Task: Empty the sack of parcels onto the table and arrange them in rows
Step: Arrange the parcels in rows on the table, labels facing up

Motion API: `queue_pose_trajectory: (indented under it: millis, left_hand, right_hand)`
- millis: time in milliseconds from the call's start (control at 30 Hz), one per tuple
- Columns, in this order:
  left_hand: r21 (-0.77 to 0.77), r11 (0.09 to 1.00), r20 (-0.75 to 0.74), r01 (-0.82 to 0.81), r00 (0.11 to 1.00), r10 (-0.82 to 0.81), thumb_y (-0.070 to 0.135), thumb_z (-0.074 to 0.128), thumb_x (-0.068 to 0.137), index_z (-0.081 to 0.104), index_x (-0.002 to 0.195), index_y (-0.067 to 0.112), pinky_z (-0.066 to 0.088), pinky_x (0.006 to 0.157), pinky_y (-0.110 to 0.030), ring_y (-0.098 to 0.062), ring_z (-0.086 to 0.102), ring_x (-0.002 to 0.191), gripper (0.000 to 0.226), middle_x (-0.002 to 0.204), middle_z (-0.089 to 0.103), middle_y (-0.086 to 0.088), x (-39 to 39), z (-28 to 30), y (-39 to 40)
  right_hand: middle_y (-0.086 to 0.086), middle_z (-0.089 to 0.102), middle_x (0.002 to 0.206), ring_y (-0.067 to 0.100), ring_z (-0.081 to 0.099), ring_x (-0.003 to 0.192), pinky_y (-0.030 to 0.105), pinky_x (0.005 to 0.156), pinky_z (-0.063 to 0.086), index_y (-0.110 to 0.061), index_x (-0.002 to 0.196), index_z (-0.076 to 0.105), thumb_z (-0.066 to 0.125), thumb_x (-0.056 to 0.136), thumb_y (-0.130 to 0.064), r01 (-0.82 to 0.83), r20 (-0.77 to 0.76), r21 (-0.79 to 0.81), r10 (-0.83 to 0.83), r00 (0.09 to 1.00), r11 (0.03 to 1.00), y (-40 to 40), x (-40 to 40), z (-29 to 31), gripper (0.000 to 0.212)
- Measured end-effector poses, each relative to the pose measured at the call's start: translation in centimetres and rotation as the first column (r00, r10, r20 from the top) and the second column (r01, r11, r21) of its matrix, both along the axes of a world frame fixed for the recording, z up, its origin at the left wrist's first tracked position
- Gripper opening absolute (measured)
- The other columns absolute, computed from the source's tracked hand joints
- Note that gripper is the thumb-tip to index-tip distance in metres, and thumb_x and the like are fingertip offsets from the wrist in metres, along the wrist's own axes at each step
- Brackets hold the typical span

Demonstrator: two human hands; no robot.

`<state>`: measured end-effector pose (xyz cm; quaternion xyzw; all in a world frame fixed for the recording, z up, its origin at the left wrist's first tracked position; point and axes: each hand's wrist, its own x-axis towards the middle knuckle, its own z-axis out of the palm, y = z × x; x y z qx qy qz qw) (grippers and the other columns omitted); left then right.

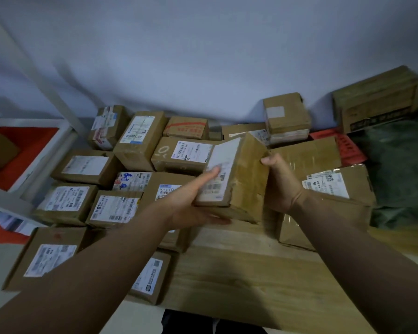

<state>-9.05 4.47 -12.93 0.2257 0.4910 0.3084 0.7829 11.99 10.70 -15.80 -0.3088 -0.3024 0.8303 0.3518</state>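
I hold a brown cardboard parcel [245, 174] with a white label, tilted, above the wooden table [246, 273]. My left hand [196, 201] supports it from below, thumb lying on the label. My right hand [281, 182] grips its right side. Several labelled parcels lie in rows on the left half of the table, among them one at the front left [48, 256] and one marked with a "0" [184, 153]. A dark green sack [401, 174] lies at the right edge.
Larger boxes [323, 189] sit unsorted to the right of the held parcel, and a big carton [377, 100] leans against the grey wall. A white frame [34, 150] over red flooring stands on the left. Bare wood shows at the table's front.
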Motion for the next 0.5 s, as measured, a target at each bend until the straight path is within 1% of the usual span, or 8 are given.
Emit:
queue_pose_trajectory:
  millis: [33, 100, 167, 200, 267, 333, 400, 500]
  left_hand:
    - [0.016, 1.0, -0.034, 0.014, 0.999, -0.013, 0.049, 0.071, 0.079, 0.065, 0.125, 0.013, 0.05, 0.097, -0.056, -0.032, 0.065, 0.114, 0.059, 0.122, 0.069, -0.014, 0.4, 0.1, -0.1]
    - [0.068, 0.997, -0.185, 0.029, 0.983, -0.016, 0.05, 0.072, 0.077, 0.066, 0.122, 0.018, 0.053, 0.095, -0.05, -0.024, 0.067, 0.111, 0.056, 0.115, 0.073, -0.007, 0.9, 0.1, -0.2]
    - [0.102, 0.995, -0.345, 0.01, 0.938, 0.026, 0.055, 0.075, 0.072, 0.064, 0.123, 0.022, 0.055, 0.094, -0.047, -0.02, 0.069, 0.107, 0.062, 0.109, 0.075, -0.001, 0.9, 0.0, 0.0]
    - [0.111, 0.994, -0.389, -0.022, 0.919, 0.064, 0.056, 0.077, 0.071, 0.064, 0.123, 0.022, 0.055, 0.094, -0.048, -0.02, 0.069, 0.106, 0.063, 0.107, 0.076, 0.0, 0.8, -0.2, -0.1]
    - [0.139, 0.989, -0.439, -0.054, 0.892, 0.11, 0.057, 0.077, 0.072, 0.062, 0.122, 0.024, 0.055, 0.094, -0.049, -0.02, 0.07, 0.105, 0.062, 0.105, 0.076, 0.002, 0.5, -0.5, -0.4]
    - [0.146, 0.989, -0.486, 0.03, 0.873, 0.045, 0.059, 0.074, 0.075, 0.061, 0.121, 0.026, 0.055, 0.094, -0.048, -0.019, 0.071, 0.103, 0.059, 0.105, 0.076, 0.003, 0.2, -0.6, -1.1]
    - [0.133, 0.984, -0.555, 0.122, 0.831, -0.028, 0.06, 0.068, 0.08, 0.063, 0.117, 0.025, 0.056, 0.091, -0.045, -0.019, 0.071, 0.101, 0.052, 0.103, 0.076, 0.002, 0.0, -0.9, -2.0]
    - [0.172, 0.982, -0.687, 0.074, 0.723, 0.066, 0.053, 0.058, 0.091, 0.062, 0.113, 0.018, 0.055, 0.077, -0.031, -0.015, 0.068, 0.092, 0.041, 0.098, 0.071, 0.002, -0.4, -1.3, -3.0]
  right_hand:
    - [0.015, 0.067, 0.12, 0.034, 0.062, 0.112, 0.049, 0.093, 0.053, -0.012, 0.129, 0.06, 0.047, 0.086, -0.033, -0.003, 0.044, -0.017, 0.004, 0.999, 1.0, -0.1, -0.1, -0.1, 0.049]
    - [0.017, 0.066, 0.125, 0.037, 0.06, 0.118, 0.049, 0.1, 0.049, -0.01, 0.128, 0.062, 0.043, 0.092, -0.036, 0.021, 0.199, -0.003, -0.02, 0.98, 1.0, -0.1, -0.3, -0.5, 0.048]
    - [0.012, 0.069, 0.117, 0.032, 0.06, 0.111, 0.043, 0.098, 0.047, -0.013, 0.124, 0.064, 0.047, 0.094, -0.043, 0.049, 0.309, 0.037, -0.057, 0.949, 0.998, -0.3, -0.7, -0.4, 0.045]
    - [0.009, 0.07, 0.115, 0.029, 0.06, 0.108, 0.043, 0.097, 0.047, -0.016, 0.125, 0.063, 0.05, 0.094, -0.049, 0.055, 0.339, 0.044, -0.067, 0.938, 0.997, -0.6, -0.8, -0.3, 0.047]
    - [0.006, 0.07, 0.119, 0.026, 0.063, 0.111, 0.046, 0.097, 0.049, -0.023, 0.126, 0.062, 0.058, 0.088, -0.058, -0.012, 0.403, 0.06, -0.014, 0.915, 0.998, -1.4, -0.8, -0.4, 0.052]
    - [0.005, 0.072, 0.116, 0.026, 0.066, 0.11, 0.047, 0.092, 0.054, -0.022, 0.132, 0.055, 0.07, 0.079, -0.054, -0.132, 0.469, 0.088, 0.076, 0.88, 0.987, -2.5, -0.7, -0.5, 0.064]
    - [0.005, 0.072, 0.114, 0.027, 0.067, 0.108, 0.047, 0.092, 0.055, -0.022, 0.134, 0.05, 0.076, 0.071, -0.051, -0.193, 0.535, 0.074, 0.125, 0.836, 0.978, -3.5, -0.7, -0.9, 0.075]
    - [0.004, 0.071, 0.114, 0.026, 0.066, 0.106, 0.045, 0.092, 0.054, -0.022, 0.127, 0.056, 0.075, 0.074, -0.055, -0.217, 0.611, -0.018, 0.183, 0.77, 0.976, -5.2, -0.4, -2.4, 0.065]
